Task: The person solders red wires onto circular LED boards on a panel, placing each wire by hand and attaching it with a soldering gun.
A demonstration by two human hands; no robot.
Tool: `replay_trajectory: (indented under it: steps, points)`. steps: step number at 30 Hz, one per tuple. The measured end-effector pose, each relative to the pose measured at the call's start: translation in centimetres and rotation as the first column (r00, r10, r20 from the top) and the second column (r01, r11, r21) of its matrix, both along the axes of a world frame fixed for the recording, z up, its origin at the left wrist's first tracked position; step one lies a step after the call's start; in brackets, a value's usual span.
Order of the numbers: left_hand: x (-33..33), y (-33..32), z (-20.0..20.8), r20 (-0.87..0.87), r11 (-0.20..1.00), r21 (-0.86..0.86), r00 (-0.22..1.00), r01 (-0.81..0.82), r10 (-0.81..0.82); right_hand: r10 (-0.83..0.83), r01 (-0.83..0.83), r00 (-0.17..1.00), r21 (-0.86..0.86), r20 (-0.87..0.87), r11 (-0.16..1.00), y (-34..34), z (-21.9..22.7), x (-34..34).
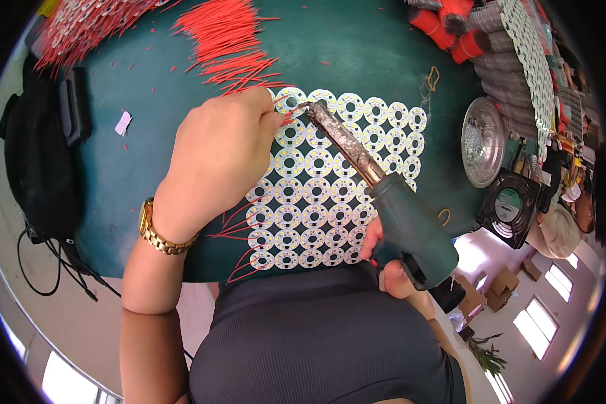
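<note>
A sheet of round white LED boards (314,191) lies on the green mat in front of me, its discs joined in rows. My left hand (215,145), with a gold watch on its wrist, is closed in a pinch on a red wire (286,121) over the far-left discs. The fingertips partly hide the wire. My right hand (397,279) grips a dark green soldering iron (414,229) from below, mostly hidden behind the handle. Its tip is beside the wire end at a far-row disc; contact I cannot tell. Other red wires (232,222) stick out from discs at the left edge.
A pile of loose red wires (225,40) lies beyond my left hand. At the left is a black bag (44,155) with cables. A round metal dish (483,143), a small fan (508,205) and bundled wires (512,74) stand at the right. A person's sleeve (557,231) shows beyond.
</note>
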State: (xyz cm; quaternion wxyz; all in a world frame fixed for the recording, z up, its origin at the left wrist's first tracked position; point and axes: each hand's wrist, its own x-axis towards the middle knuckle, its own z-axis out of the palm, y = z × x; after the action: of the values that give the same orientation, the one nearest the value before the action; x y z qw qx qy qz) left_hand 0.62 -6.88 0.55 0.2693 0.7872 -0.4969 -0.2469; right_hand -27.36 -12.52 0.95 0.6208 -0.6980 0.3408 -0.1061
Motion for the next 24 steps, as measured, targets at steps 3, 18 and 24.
replay_trajectory:
  steps: [3, 18, 24]
  points:
    - [-0.1, -0.1, 0.1, 0.002, 1.0, 0.021, 1.0, -0.01, 0.01, -0.099, 0.1, 0.995, 0.051, -0.014, 0.994, 0.8, -0.4, -0.4]
    - [0.5, 0.5, 0.8, 0.072, 0.999, 0.025, 0.997, 0.033, -0.035, -0.237, 0.189, 0.957, 0.261, 0.168, 0.947, 0.9, 0.7, 0.2]
    - [3.1, 3.3, 4.3, -0.08, 0.957, -0.119, 0.963, -0.264, 0.256, -0.202, 0.146, 0.964, 0.292, 0.172, 0.945, 1.0, 0.4, -0.3]
